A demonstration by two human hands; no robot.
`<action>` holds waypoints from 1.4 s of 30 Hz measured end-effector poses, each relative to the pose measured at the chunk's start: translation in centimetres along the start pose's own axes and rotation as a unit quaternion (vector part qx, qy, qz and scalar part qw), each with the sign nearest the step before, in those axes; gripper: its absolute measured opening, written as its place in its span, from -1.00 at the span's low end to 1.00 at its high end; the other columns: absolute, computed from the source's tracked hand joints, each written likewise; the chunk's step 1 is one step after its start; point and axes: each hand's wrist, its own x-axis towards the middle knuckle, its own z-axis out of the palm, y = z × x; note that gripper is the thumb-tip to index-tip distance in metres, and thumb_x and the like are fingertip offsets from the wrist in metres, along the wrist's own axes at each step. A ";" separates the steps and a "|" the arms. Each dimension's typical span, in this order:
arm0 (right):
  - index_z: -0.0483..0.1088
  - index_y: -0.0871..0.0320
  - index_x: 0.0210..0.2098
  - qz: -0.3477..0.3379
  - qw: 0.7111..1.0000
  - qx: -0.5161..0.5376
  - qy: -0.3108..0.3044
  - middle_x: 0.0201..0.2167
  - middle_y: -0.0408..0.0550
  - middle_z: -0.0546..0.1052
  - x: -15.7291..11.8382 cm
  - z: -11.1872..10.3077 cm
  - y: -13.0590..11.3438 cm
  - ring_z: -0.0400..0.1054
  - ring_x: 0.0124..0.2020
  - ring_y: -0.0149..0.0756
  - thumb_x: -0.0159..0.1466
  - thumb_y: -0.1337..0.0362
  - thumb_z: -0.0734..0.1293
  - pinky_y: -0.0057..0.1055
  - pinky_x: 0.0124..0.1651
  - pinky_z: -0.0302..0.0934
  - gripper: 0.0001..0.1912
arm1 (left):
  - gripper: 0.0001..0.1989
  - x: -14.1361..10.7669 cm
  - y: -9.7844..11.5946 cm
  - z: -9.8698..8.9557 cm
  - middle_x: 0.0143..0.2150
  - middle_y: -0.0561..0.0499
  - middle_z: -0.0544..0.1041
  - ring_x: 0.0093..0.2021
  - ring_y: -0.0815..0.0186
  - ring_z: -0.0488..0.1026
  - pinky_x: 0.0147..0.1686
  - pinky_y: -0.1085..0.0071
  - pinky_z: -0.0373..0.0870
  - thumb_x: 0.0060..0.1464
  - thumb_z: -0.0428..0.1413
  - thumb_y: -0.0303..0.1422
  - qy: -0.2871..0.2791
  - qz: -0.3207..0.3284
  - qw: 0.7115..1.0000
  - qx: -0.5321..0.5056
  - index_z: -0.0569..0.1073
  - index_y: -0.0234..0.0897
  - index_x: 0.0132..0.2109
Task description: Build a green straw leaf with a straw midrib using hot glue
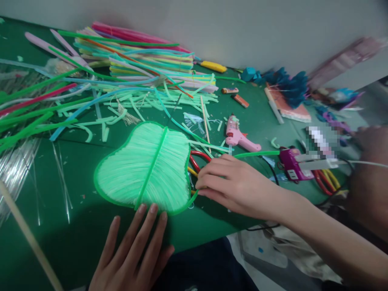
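Observation:
A leaf-shaped piece point(121, 169), filled with pale green strands and edged with dark green pipe cleaner, lies on the green tabletop. A dark green rib runs down its middle. My left hand point(133, 250) lies flat with fingers spread, its fingertips at the leaf's lower edge. At the leaf's right side, my right hand point(236, 184) pinches the green pipe cleaner point(194, 198) by the rim. Red-and-yellow-handled scissors or pliers point(198, 159) lie partly hidden behind the right hand. Another green length point(257, 154) sticks out beyond that hand.
Bundles of coloured pipe cleaners point(151, 60) fill the back left, with loose cut pieces before them. A pink glue gun point(239, 135) lies behind my right hand. A purple power socket point(294, 163) with cables stands to the right. Another person point(370, 182) is at the right edge.

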 end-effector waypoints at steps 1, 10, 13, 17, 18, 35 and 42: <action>0.46 0.19 -0.21 0.000 1.000 -0.006 -0.002 -0.26 -0.01 0.54 0.1 -0.1 0.1 0.41 -0.19 -0.25 0.42 0.27 0.23 -0.29 -0.13 0.19 -0.81 | -0.47 0.0 0.0 0.0 0.25 -0.21 0.42 0.17 0.06 0.45 0.39 0.05 -0.07 0.19 0.16 -0.20 0.000 0.001 1.000 0.000 0.40 -0.40 0.22; 0.47 0.18 -0.25 -0.015 0.996 -0.061 -0.067 -0.28 -0.02 0.51 1.8 -0.8 0.4 0.36 -0.20 -0.23 0.38 0.21 0.29 -0.28 -0.14 0.10 -0.82 | -0.49 0.1 0.0 0.1 0.25 -0.22 0.42 0.15 0.06 0.47 0.39 0.06 -0.07 0.19 0.17 -0.23 -0.003 -0.003 1.000 -0.002 0.41 -0.39 0.22; 0.46 0.18 -0.26 -0.026 0.994 -0.072 -0.072 -0.30 -0.03 0.50 2.2 -0.8 0.4 0.34 -0.22 -0.22 0.38 0.21 0.30 -0.28 -0.15 0.07 -0.82 | -0.49 -0.1 0.0 0.2 0.27 -0.24 0.40 0.17 0.05 0.45 0.39 0.04 -0.08 0.20 0.16 -0.23 0.000 -0.006 1.000 -0.008 0.41 -0.39 0.22; 0.45 0.18 -0.26 -0.030 0.992 -0.083 -0.085 -0.30 -0.04 0.49 2.5 -1.0 0.4 0.32 -0.22 -0.20 0.36 0.26 0.30 -0.28 -0.18 0.03 -0.87 | -0.53 -0.2 0.0 0.2 0.27 -0.24 0.40 0.19 0.06 0.43 0.38 0.04 -0.05 0.22 0.14 -0.25 0.002 -0.011 1.000 -0.009 0.42 -0.38 0.21; 0.45 0.18 -0.26 -0.030 0.992 -0.085 -0.089 -0.30 -0.04 0.49 2.6 -1.1 0.4 0.32 -0.23 -0.19 0.35 0.29 0.30 -0.27 -0.18 0.02 -0.89 | -0.53 -0.2 0.0 0.2 0.27 -0.24 0.40 0.19 0.06 0.43 0.38 0.04 -0.05 0.22 0.13 -0.26 0.005 -0.011 1.000 -0.008 0.42 -0.38 0.21; 0.41 0.16 -0.29 -0.039 0.988 -0.104 -0.111 -0.34 -0.07 0.46 3.2 -1.3 0.2 0.31 -0.26 -0.19 0.32 0.39 0.27 -0.28 -0.22 -0.06 -0.91 | -0.39 -0.3 0.3 0.2 0.16 -0.30 0.42 0.04 0.12 0.45 0.30 0.13 0.12 0.01 0.32 -0.25 0.049 -0.029 0.998 0.035 0.44 -0.25 0.21; 0.41 0.17 -0.30 -0.032 0.987 -0.107 -0.119 -0.35 -0.08 0.46 3.4 -1.4 0.1 0.31 -0.25 -0.19 0.33 0.36 0.28 -0.28 -0.22 -0.06 -0.92 | -0.45 -0.2 0.3 0.3 0.19 -0.32 0.43 0.05 0.09 0.47 0.29 0.10 0.14 0.08 0.27 -0.25 0.040 -0.023 0.998 0.030 0.45 -0.29 0.20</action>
